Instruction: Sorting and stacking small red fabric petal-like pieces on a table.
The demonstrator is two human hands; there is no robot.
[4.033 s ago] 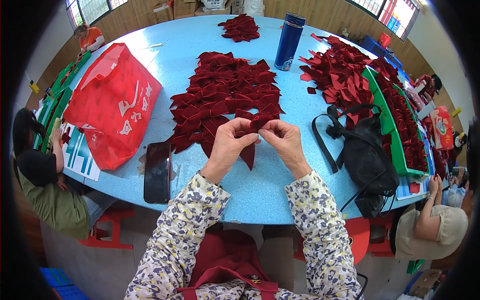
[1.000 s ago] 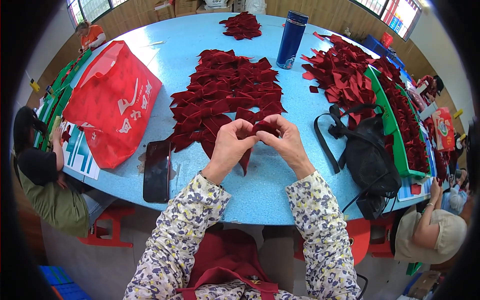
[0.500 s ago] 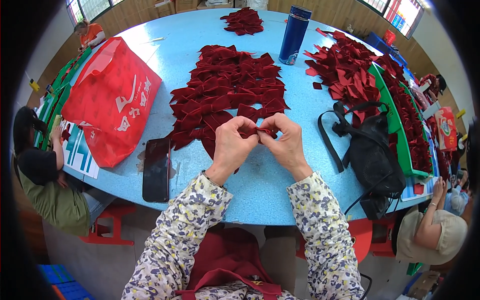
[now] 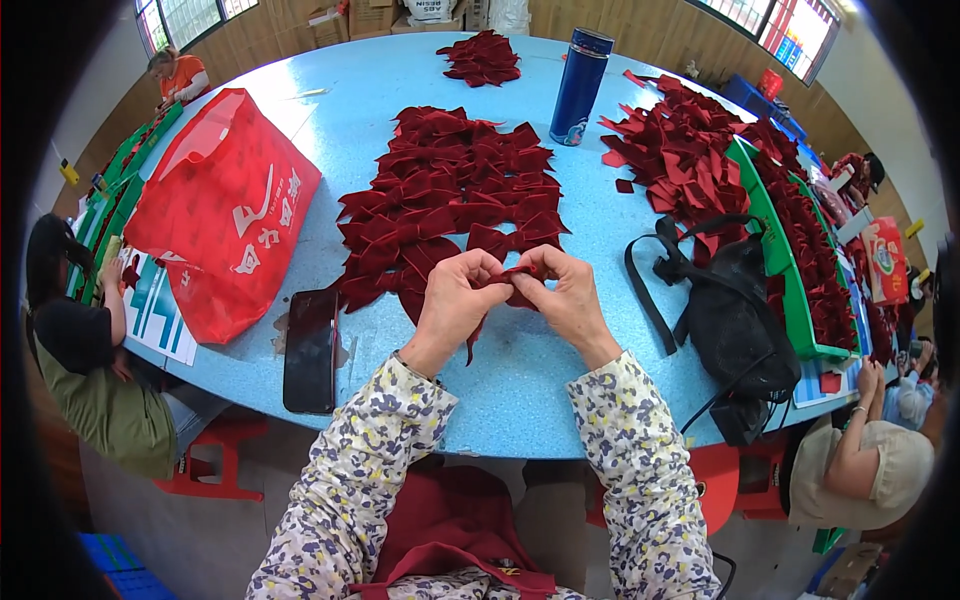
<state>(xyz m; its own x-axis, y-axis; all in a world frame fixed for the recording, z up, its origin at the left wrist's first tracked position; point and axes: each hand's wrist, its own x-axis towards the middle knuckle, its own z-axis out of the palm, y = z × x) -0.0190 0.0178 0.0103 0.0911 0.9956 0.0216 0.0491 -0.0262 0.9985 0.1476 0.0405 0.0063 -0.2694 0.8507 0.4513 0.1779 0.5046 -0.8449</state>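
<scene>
My left hand [image 4: 453, 308] and my right hand [image 4: 568, 305] meet over the near part of the blue table. Between them, their fingertips pinch a dark red velvet bow [image 4: 521, 276]. Fingers hide much of its shape, and a pointed red tail hangs below my left fingers. Just beyond my hands, finished-looking bows of the same cloth [image 4: 425, 190] lie in overlapping rows. A smaller heap of bows [image 4: 479, 58] rests at the far edge.
A black phone [image 4: 311, 350] and a red bag [image 4: 225, 220] are on the left. To the right are a black bag [image 4: 740, 305], loose red cloth pieces [image 4: 685, 150] and a green tray [image 4: 785, 245]. A blue flask [image 4: 581, 88] stands farther back. Other people sit on both sides.
Both hands still pinch the bow, with the fingers shifted and more of its cloth showing. A tail now hangs under my left hand. The whole view has tipped slightly.
</scene>
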